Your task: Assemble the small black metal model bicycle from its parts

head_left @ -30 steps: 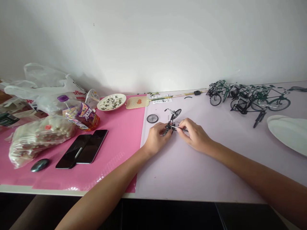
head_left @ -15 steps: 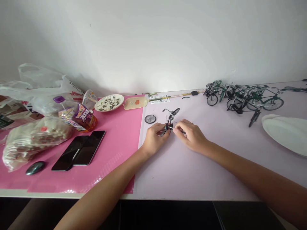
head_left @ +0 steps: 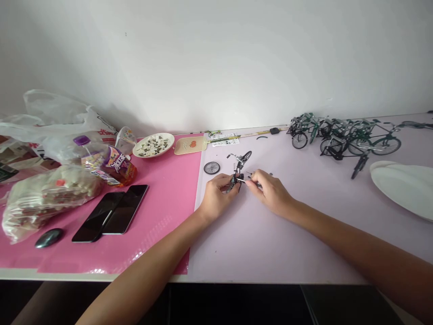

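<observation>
My left hand [head_left: 219, 193] is closed around the lower end of a small black model bicycle [head_left: 239, 168], which stands tilted with its handlebar and one wheel uppermost. From the right, my right hand [head_left: 268, 188] pinches a thin screwdriver [head_left: 241, 181] whose pale metal shaft points at the bicycle's frame. The shaft's tip meets the frame area, though the exact contact is too small to make out. Most of the screwdriver's handle is hidden by my fingers. A loose spoked wheel [head_left: 212, 168] lies flat just beyond my left hand.
Several finished-looking model bicycles [head_left: 341, 135] stand at the back right, above white plates [head_left: 402, 185]. A plate of small parts [head_left: 154, 145], a patterned tray [head_left: 190, 145] and a printed sheet [head_left: 225, 139] lie along the back. Two phones [head_left: 125, 210], a bottle [head_left: 110, 164] and bags [head_left: 50, 194] occupy the left.
The right hand has shifted very slightly, and its fingers are posed a little differently on the screwdriver. The bicycle stays in the left hand, at nearly the same tilt.
</observation>
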{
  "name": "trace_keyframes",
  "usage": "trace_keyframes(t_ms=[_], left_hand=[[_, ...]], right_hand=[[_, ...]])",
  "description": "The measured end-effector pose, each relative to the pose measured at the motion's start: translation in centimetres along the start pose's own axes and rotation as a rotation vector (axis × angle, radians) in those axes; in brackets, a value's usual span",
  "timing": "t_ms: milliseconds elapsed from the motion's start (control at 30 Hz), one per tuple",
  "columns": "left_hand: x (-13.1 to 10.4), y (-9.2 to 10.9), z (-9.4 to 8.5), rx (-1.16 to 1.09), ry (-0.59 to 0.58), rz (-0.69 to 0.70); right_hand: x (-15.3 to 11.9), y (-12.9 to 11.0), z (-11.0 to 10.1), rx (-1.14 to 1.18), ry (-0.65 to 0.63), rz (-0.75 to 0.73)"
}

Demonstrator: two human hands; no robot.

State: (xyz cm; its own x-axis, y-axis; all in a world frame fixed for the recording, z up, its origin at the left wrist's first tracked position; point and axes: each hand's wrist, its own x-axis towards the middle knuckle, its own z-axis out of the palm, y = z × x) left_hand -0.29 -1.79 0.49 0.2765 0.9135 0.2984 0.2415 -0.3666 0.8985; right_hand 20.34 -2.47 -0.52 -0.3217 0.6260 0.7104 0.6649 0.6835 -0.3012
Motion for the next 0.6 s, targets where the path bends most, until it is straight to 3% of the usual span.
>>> trace_keyframes(t_ms=[267, 367, 467, 600], left_hand=[[0.2, 0.2, 0.2, -0.077, 0.0, -0.09], [0.6, 0.1, -0.2, -0.198, -0.011, -0.193], [1.2, -0.4, -0.7, -0.299, 0.037, -0.245], [1.9, -1.5, -1.1, -0.44, 0.072, -0.292]], right_hand=[[0.7, 0.0, -0.6, 0.028, 0.067, -0.029], [1.1, 1.6, -1.5, 0.013, 0.156, -0.016], [1.2, 4.0, -2.3, -0.087, 0.219, 0.104], [1.1, 7.1, -2.7, -0.261, 0.167, 0.264]])
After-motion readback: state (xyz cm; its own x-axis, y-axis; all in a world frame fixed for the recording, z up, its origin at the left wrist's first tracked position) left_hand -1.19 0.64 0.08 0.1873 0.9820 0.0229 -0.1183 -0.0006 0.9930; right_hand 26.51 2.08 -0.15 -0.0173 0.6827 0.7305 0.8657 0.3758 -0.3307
